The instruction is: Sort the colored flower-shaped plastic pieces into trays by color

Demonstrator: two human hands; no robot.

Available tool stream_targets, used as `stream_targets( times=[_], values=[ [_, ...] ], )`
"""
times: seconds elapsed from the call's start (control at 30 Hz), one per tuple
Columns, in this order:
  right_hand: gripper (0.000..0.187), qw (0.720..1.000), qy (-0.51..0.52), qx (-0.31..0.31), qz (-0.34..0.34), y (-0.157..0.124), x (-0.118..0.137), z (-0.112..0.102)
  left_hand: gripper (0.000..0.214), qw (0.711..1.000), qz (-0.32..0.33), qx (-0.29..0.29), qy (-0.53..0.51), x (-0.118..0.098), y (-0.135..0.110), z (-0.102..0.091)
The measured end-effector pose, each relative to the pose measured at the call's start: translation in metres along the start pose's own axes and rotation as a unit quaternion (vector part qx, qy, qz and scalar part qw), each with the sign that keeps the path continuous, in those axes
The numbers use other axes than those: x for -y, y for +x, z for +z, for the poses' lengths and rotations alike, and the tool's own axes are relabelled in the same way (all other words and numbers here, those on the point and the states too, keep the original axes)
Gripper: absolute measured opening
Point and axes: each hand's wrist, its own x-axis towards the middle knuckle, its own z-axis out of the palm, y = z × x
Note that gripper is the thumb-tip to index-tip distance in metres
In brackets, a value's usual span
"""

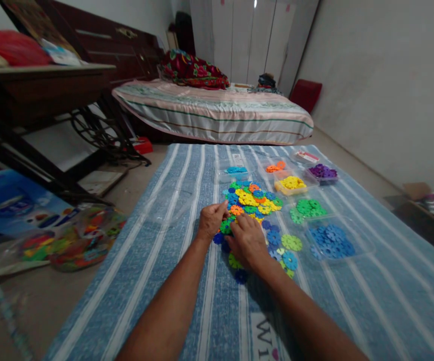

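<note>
A mixed pile of notched plastic discs [254,198] in yellow, green, blue and orange lies on the striped cloth. At its near left edge is my left hand [212,220], fingers bent together in a pinch; what they hold, if anything, is hidden. Just right of it my right hand [247,241] is lowered over the near part of the pile, fingers curled down among the discs. Its fingertips are mostly out of sight. A green disc [226,226] shows between the two hands. Right of my right hand lie loose discs, among them a yellow-green disc [291,242].
Clear boxes hold sorted discs: light blue discs [236,171], orange discs [275,167], yellow discs [292,183], purple discs [322,171], green discs [310,207] and blue discs [332,240]. A transparent lid or bag [168,203] lies at left. Beyond stands a bed [217,118].
</note>
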Motion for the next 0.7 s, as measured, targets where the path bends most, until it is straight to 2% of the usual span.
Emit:
stream_targets(
  times=[0.1, 0.17, 0.43, 0.6, 0.7],
  values=[
    [0.019, 0.999, -0.021, 0.032, 0.003, 0.01, 0.006, 0.008, 0.054, 1.0, 0.002, 0.001, 0.009, 0.001, 0.0, 0.0],
    [0.016, 0.999, -0.028, 0.029, -0.001, 0.011, 0.007, 0.013, 0.053, 1.0, 0.002, 0.0, 0.012, 0.002, 0.001, 0.0],
    [0.018, 0.995, -0.005, -0.073, -0.073, -0.003, -0.007, 0.021, 0.052, 1.0, 0.002, 0.006, -0.002, 0.006, 0.002, 0.003],
    [0.022, 0.989, 0.03, -0.124, -0.07, -0.007, -0.017, 0.011, 0.053, 1.0, -0.003, 0.007, 0.006, 0.006, 0.003, 0.003],
    [0.021, 0.985, 0.047, -0.154, -0.06, -0.009, -0.026, -0.002, 0.053, 1.0, -0.004, 0.009, 0.002, 0.006, 0.002, 0.003]
  ],
)
